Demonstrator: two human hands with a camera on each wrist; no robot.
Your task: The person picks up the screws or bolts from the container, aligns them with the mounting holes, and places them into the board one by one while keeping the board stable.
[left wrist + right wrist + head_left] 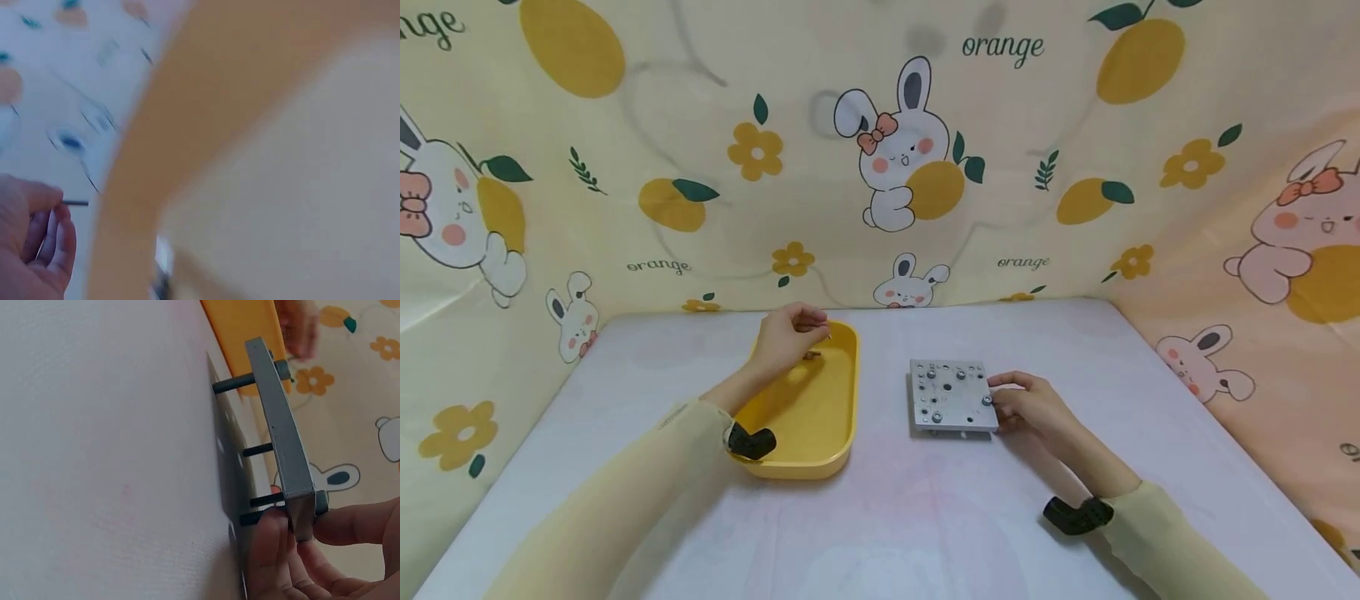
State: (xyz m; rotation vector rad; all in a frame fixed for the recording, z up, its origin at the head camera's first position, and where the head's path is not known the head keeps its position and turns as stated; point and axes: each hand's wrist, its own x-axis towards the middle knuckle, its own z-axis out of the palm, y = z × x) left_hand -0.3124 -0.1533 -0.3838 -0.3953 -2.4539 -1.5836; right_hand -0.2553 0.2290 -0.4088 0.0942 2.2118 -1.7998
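Observation:
My left hand (790, 337) is over the far part of a yellow tray (856, 400). Between thumb and fingertip it pinches a short, thin dark pin (75, 202), clearest in the left wrist view. Its exact kind is too small to tell. My right hand (1033, 408) grips the right edge of a square silver metal plate (951, 400) with several holes. Several bolts pass through the plate, with heads on top and threaded shanks (234, 383) below. In the right wrist view the fingers close around the corner beside a bolt head (321, 502).
A small dark metal piece (812, 355) lies inside the tray under my left hand. The white table (895, 517) stretches around the tray and plate. A printed cloth (1015, 150) with rabbits and oranges walls off the back and sides.

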